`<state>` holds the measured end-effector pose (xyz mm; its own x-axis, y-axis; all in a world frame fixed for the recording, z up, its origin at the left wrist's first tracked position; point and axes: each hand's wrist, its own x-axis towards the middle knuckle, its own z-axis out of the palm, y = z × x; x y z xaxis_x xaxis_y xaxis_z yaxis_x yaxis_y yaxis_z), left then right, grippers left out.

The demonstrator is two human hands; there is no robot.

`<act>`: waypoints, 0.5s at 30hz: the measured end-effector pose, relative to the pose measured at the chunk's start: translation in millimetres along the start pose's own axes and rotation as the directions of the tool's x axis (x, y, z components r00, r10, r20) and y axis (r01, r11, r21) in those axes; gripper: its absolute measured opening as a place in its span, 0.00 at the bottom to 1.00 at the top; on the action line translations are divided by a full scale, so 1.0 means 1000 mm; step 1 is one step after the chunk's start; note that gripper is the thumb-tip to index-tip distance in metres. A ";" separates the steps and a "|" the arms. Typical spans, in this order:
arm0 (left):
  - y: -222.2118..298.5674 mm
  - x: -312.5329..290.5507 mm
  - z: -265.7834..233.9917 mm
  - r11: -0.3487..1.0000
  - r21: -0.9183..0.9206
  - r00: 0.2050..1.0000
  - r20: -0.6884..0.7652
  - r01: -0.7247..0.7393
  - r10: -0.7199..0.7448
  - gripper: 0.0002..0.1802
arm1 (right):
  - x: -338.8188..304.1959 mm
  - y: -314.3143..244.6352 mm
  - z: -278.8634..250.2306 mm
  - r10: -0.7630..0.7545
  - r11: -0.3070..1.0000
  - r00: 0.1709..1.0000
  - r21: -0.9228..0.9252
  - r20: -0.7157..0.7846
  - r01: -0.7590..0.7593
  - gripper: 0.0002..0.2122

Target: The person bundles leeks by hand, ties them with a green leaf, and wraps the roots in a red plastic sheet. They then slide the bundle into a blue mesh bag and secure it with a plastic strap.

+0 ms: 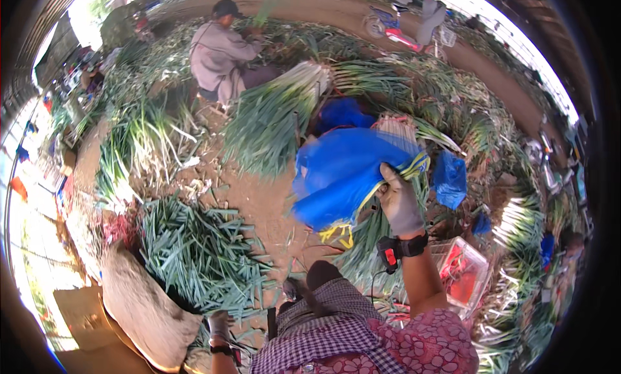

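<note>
My right hand (399, 204), in a pale glove, grips the edge of a blue sack (343, 170) with a yellow-green rim and yellow drawstring. The sack hangs loosely spread above the ground, and its left side is blurred by motion. Behind and below it lie bundled green onions (281, 115), their white ends facing right. Low at the left, my gloved left hand (219, 326) is held beside a heap of cut green onion tops (194, 251). Its fingers look loosely apart, with nothing visible in them. A full beige sack (145, 306) stands left of that hand.
Another person (223, 50) sits low among the onions at the back. A white crate (462, 274) with red items stands right of my forearm. Blue plastic bags (449, 178) lie at the right. More onions (514, 222) line the right side; a red and blue bike (394, 31) stands far back.
</note>
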<state>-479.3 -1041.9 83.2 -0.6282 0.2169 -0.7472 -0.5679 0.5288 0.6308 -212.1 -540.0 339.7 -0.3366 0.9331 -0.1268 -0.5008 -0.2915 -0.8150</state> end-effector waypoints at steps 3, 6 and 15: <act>0.062 0.054 0.016 0.994 -0.019 0.993 0.026 -0.111 0.111 0.13 | 0.044 -0.004 0.009 -0.022 1.000 0.999 -0.023 -0.028 0.021 0.06; 0.123 0.078 0.063 0.992 0.097 0.993 0.094 -0.082 0.073 0.12 | 0.115 0.000 -0.004 0.002 0.999 0.994 -0.033 -0.112 -0.005 0.05; 0.183 0.140 0.148 0.989 0.145 0.950 0.303 0.039 -0.082 0.11 | 0.390 0.040 -0.030 0.089 0.972 0.949 -0.182 -0.303 -0.149 0.09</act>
<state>-592.1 -792.9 63.3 -0.3891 0.4110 -0.8244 -0.5089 0.6500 0.5643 -339.4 -182.0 240.4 -0.1219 0.9232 -0.3644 -0.2914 -0.3842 -0.8760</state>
